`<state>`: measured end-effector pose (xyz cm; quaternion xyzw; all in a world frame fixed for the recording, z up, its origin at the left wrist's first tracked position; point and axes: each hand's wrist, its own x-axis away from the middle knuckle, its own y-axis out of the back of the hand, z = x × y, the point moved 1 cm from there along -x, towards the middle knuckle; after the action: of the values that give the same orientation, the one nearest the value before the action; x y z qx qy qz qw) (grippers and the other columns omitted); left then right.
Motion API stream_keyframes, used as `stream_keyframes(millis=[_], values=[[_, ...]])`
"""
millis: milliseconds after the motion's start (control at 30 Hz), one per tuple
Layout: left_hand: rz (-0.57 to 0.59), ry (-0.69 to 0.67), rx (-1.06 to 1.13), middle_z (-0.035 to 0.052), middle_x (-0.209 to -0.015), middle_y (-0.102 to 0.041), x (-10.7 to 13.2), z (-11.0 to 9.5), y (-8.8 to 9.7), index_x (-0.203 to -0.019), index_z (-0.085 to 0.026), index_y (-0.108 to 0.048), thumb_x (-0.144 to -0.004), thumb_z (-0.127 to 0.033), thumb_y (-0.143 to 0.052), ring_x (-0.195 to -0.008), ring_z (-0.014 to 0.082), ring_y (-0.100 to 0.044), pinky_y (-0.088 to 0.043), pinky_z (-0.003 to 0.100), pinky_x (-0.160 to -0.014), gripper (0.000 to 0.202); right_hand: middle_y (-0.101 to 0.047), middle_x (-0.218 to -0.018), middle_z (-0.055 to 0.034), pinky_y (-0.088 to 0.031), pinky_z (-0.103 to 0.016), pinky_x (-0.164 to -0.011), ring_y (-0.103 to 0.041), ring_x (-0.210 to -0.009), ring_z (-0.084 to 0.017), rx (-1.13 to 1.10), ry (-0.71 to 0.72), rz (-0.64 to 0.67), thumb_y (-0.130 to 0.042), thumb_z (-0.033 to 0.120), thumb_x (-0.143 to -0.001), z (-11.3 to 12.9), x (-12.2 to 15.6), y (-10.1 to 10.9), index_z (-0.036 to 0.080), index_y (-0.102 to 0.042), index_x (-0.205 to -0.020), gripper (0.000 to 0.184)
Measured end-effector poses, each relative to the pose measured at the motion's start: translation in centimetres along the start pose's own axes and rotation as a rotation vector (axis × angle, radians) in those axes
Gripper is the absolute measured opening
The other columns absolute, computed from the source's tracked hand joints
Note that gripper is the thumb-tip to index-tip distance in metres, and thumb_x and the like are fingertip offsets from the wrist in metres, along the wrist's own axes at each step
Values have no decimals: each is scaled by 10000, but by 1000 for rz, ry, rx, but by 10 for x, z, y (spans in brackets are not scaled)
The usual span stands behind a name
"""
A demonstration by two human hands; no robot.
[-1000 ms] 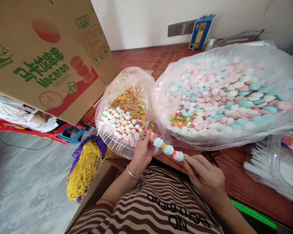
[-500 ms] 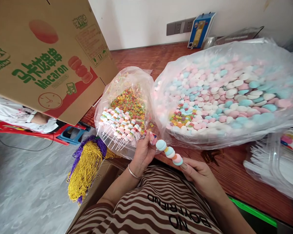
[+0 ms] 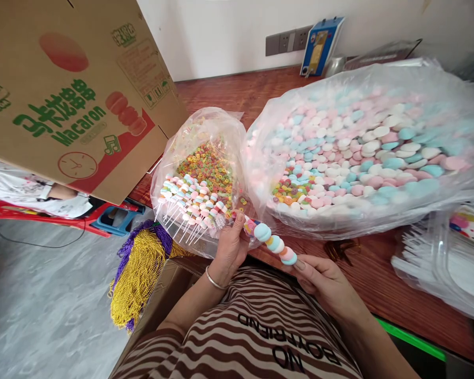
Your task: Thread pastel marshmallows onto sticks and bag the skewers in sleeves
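Observation:
A candy skewer (image 3: 275, 243) with pastel blue, white and pink discs and small coloured rings stretches between both hands above the table's front edge. My left hand (image 3: 231, 247) is closed round its upper left end. My right hand (image 3: 324, 281) pinches the lower right end behind the last blue disc. Just left of my left hand, several finished skewers (image 3: 191, 202) lie in an open plastic bag of small coloured ring candies (image 3: 209, 163). A large plastic bag of pastel disc candies (image 3: 363, 152) sits to the right of it.
A cardboard "Macaron" box (image 3: 71, 89) stands at the upper left. Gold and purple bead strings (image 3: 140, 271) hang over a box at the table's edge. Clear bags of white plastic sticks (image 3: 438, 263) lie at the right. The red wooden table (image 3: 229, 92) runs back to a wall with sockets.
The skewer and both hands have shifted slightly; my right hand has slid its fingers up against the last disc. The view has drifted a little.

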<state>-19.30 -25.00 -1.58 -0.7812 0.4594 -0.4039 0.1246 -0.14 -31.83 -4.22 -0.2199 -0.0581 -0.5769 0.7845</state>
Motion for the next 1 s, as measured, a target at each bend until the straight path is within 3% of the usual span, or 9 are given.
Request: stream_keyframes(millis=[100, 233, 333, 533, 600, 700, 833, 1000], values=[[77, -30, -10, -44, -710, -671, 1, -1, -2, -778, -172, -665, -563, -348, -975, -631, 94, -617, -501, 221, -644, 416, -376, -554, 43, -209, -234, -452, -278, -499, -86, 151, 83, -52, -620, 623, -910, 6, 2, -1, 151, -756, -827, 498], [97, -12, -47, -33, -687, -672, 3, -2, -2, -734, -170, -659, -607, -363, -953, -621, 94, -615, -479, 227, -631, 374, -572, -665, -4, -402, -239, -559, -507, -608, -130, 483, 440, -193, -595, 403, -977, 21, 7, -6, 175, -733, -805, 317], [102, 1, -54, -22, -702, -682, 3, -3, -3, -732, -167, -665, -634, -359, -936, -632, 103, -615, -471, 236, -631, 346, -570, -653, 13, -430, -225, -566, -536, -596, -123, 633, 634, -278, -590, 258, -979, 26, 9, -8, 188, -727, -854, 198], [134, 11, -51, -34, -643, -628, 3, -4, -4, -689, -147, -634, -620, -376, -943, -565, 71, -544, -416, 199, -542, 390, -622, -722, 8, -448, -216, -585, -574, -611, -111, 788, 795, -389, -619, 157, -950, 24, 14, -5, 199, -735, -982, 127], [165, 4, -48, -39, -623, -608, 2, -2, -3, -678, -141, -627, -622, -405, -940, -536, 56, -507, -392, 188, -511, 414, -615, -702, 13, -439, -226, -575, -557, -597, -115, 740, 768, -409, -626, 178, -945, 23, 15, -4, 203, -732, -938, 109], [169, -6, -38, -40, -661, -627, 1, 1, -3, -714, -148, -645, -566, -417, -965, -561, 61, -534, -438, 189, -540, 443, -589, -667, 15, -417, -240, -548, -519, -586, -127, 575, 604, -431, -633, 272, -944, 23, 11, -7, 202, -720, -857, 142], [204, 42, -81, -6, -811, -699, 5, 9, -3, -797, -170, -686, -548, -390, -976, -751, 123, -649, -544, 250, -726, 441, -516, -652, 36, -400, -242, -558, -465, -602, -128, 329, 396, -407, -677, 386, -895, 27, -7, -23, 190, -731, -1015, 236], [252, 22, -193, -3, -838, -700, 12, 26, 5, -810, -177, -701, -614, -402, -943, -825, 139, -646, -523, 260, -818, 384, -293, -603, 109, -270, -218, -493, -268, -524, -87, 255, 341, -350, -702, 392, -872, 35, -24, -42, 181, -642, -1135, 342]])
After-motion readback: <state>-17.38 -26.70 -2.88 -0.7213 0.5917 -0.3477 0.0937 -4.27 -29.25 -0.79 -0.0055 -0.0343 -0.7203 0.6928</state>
